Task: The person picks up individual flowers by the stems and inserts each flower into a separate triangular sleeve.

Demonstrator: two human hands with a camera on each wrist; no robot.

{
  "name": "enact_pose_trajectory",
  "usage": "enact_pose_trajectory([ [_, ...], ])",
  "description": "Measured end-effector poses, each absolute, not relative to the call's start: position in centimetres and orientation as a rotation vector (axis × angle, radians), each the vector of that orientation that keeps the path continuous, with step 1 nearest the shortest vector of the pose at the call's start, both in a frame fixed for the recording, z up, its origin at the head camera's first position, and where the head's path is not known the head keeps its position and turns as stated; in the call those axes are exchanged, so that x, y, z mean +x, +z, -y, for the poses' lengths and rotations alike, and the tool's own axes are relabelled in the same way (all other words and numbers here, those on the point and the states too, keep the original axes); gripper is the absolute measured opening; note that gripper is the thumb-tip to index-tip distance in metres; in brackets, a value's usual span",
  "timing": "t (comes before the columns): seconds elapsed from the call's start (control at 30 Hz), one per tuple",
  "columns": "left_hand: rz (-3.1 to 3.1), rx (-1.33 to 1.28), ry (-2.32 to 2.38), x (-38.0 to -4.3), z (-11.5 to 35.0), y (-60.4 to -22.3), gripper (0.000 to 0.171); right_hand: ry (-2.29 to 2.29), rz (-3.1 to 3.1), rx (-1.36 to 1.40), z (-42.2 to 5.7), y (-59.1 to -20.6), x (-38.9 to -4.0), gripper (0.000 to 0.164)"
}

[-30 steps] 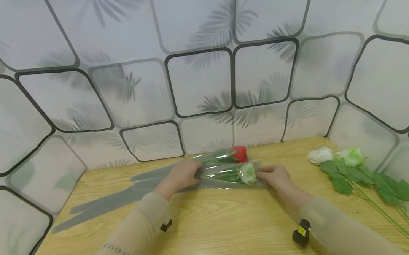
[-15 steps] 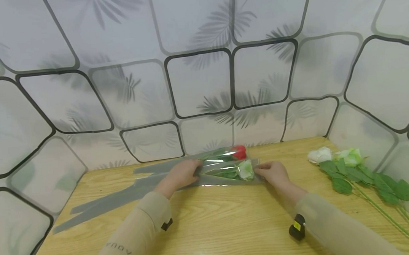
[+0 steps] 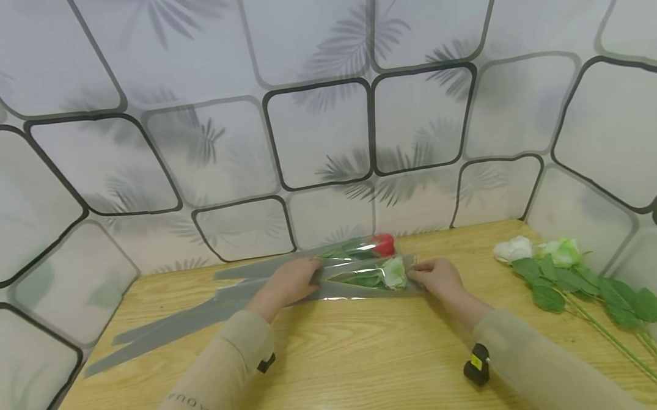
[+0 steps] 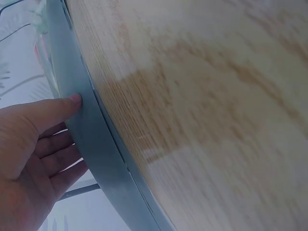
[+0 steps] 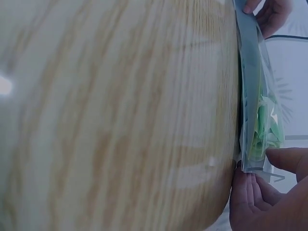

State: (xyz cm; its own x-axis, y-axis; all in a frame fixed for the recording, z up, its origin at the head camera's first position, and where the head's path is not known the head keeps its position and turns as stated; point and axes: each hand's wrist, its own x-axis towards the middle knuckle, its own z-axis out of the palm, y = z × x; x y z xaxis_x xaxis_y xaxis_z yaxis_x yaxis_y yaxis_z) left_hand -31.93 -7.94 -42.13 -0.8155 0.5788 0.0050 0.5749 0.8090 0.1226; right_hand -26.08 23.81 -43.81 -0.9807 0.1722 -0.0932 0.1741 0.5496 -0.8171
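A pale green-white rose (image 3: 393, 273) lies in a clear-fronted, grey-backed flower sleeve (image 3: 343, 292), flower head to the right. My left hand (image 3: 292, 283) holds the sleeve around its middle; in the left wrist view the thumb (image 4: 62, 107) lies on the grey side, the other fingers behind. At the wide end beside the bloom, my right hand (image 3: 442, 279) pinches the sleeve's edge between thumb and fingers, as the right wrist view shows at the sleeve's corner (image 5: 252, 167). Just behind lies a red rose (image 3: 383, 245) in a similar sleeve, partly covered by my left hand.
Long grey tapering sleeves (image 3: 153, 344) stretch to the left across the wooden table (image 3: 335, 357). At the right lie a loose white rose (image 3: 513, 249) and a light green rose (image 3: 562, 253) with leafy stems. A patterned wall covering (image 3: 325, 138) stands behind.
The sleeve's wide end and my right hand have shifted slightly left and away from me, then stayed nearly still. The red rose's sleeve has shifted slightly. Both hands keep their hold.
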Motion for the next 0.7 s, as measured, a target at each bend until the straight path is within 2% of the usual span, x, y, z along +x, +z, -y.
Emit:
enact_pose_trajectory([
  [0.7,-2.967,0.902,0.129,-31.91,7.80,-42.13,0.039,-1.397,-2.793,0.300,-23.73,-43.64,-26.14,0.040],
])
